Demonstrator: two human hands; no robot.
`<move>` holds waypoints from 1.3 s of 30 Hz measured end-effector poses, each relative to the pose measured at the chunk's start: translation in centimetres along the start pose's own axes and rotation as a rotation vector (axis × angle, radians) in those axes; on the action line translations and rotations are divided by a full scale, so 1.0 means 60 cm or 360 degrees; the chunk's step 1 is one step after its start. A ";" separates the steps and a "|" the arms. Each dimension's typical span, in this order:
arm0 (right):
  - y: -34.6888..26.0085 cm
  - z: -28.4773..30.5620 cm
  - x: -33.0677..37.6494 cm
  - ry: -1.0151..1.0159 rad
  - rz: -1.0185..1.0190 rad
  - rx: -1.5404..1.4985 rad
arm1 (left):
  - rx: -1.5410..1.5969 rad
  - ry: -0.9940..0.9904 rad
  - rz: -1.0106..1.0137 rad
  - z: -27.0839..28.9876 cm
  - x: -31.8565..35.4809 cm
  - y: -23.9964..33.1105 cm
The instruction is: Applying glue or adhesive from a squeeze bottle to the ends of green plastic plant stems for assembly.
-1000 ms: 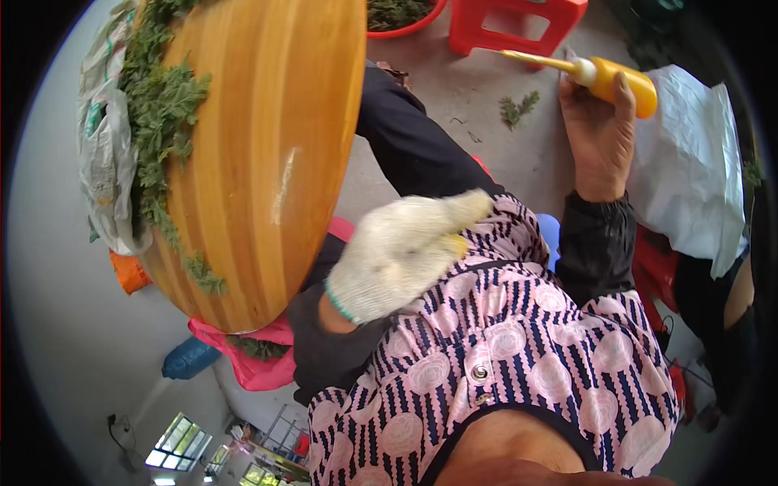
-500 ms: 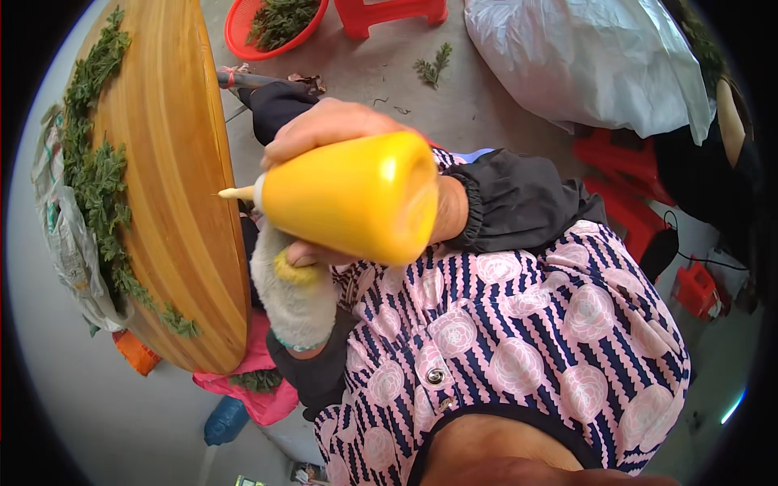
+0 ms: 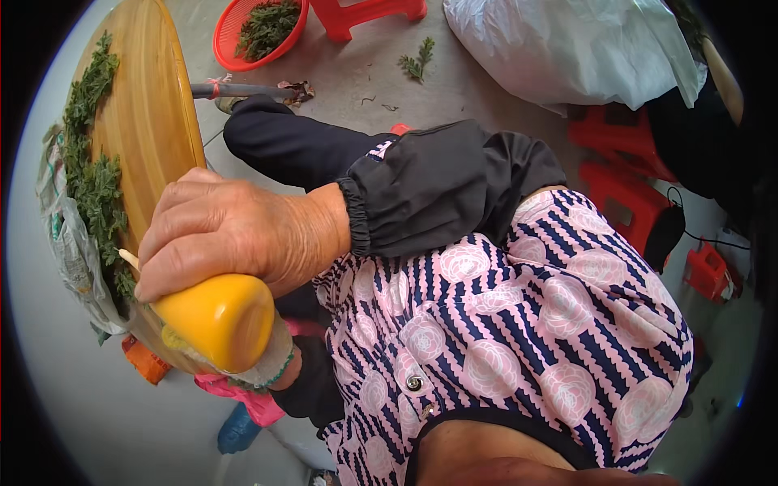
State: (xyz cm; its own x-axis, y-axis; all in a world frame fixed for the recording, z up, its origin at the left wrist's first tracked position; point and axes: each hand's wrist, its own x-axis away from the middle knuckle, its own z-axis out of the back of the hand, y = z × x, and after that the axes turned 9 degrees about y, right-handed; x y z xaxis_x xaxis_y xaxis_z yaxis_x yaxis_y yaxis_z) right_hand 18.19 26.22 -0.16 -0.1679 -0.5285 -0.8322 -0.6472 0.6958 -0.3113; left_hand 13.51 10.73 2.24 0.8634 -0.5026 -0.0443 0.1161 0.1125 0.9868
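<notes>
Bottle: yellow squeeze bottle (image 3: 217, 318), rounded glossy base toward the camera, pale nozzle pointing left, just over the wooden board's edge.
Right hand: right hand (image 3: 235, 235) wrapped over its top, fingers closed around it.
Left hand: gloved left hand (image 3: 271, 366) under the bottle; its grip is hidden.
Board: round wooden board (image 3: 154, 121), chopped green herbs (image 3: 97, 190) along its left rim.

Yellow squeeze bottle (image 3: 217, 317), tipped sideways, nozzle twd wooden board

Yellow bottle (image 3: 215, 320). Tan wooden board (image 3: 150, 130), dark green herbs (image 3: 96, 190) along its edge. Red basket (image 3: 235, 44), red stools (image 3: 624, 174). White bag (image 3: 567, 44). Black sleeve (image 3: 438, 186). Shirt (image 3: 519, 324) pink roses on navy-white stripes. Grey floor (image 3: 365, 73).
</notes>
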 end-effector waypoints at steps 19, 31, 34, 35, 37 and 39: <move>0.053 0.036 -0.057 -0.0469 -0.0695 0.0039 | -0.0552 0.0101 -0.0163 0.018 -0.075 0.093; 0.127 -0.025 -0.008 0.0001 -0.1791 -0.0290 | -0.1523 0.0586 -0.0154 0.112 -0.368 -0.064; 0.130 -0.021 -0.007 0.0051 -0.1844 -0.0310 | -0.1263 0.0609 -0.0149 0.101 -0.298 -0.060; 0.134 -0.011 -0.013 0.0097 -0.1808 -0.0250 | -0.1124 0.0583 0.0037 0.057 -0.252 -0.022; 0.144 -0.005 -0.005 0.0084 -0.1788 -0.0295 | -0.1076 0.0529 -0.0196 0.062 -0.195 -0.025; 0.149 0.005 0.001 -0.0002 -0.1724 -0.0192 | -0.1291 0.0472 -0.0268 0.060 -0.148 -0.008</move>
State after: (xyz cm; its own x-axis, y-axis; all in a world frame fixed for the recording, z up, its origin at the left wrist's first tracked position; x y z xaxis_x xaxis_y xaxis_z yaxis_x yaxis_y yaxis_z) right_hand 12.61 32.54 -3.10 0.5361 -0.8318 -0.1438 -0.5200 -0.1912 -0.8325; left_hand 4.01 12.09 2.71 0.8823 -0.3366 -0.3291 0.4691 0.6878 0.5540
